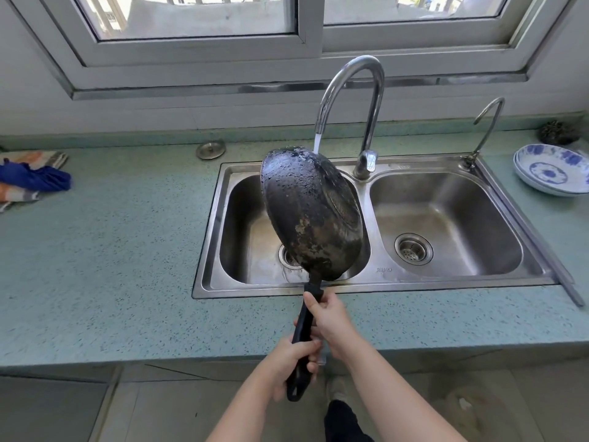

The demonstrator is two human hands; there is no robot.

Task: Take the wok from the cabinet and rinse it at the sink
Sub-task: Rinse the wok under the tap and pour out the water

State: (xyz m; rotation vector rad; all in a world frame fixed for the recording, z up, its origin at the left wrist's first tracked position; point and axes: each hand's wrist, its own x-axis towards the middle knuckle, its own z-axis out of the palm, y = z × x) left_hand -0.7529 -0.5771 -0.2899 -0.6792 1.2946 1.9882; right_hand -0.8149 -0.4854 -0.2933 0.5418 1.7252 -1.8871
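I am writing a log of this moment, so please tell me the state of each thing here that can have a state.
Tall faucet: running.
Wok: tilted, underside toward camera, over left basin.
Right basin: no dishes inside.
Small tap: no water seen.
Left hand: gripping wok handle.
Right hand: gripping wok handle.

Both hands, left (294, 358) & right (331, 320), grip wok (310, 212) handle; wok tilted over left sink (216, 218) basin, tap (350, 100) water hitting its rim.

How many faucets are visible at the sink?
2: a tall gooseneck faucet running water onto the wok, and a small thin faucet at the sink's back right corner.
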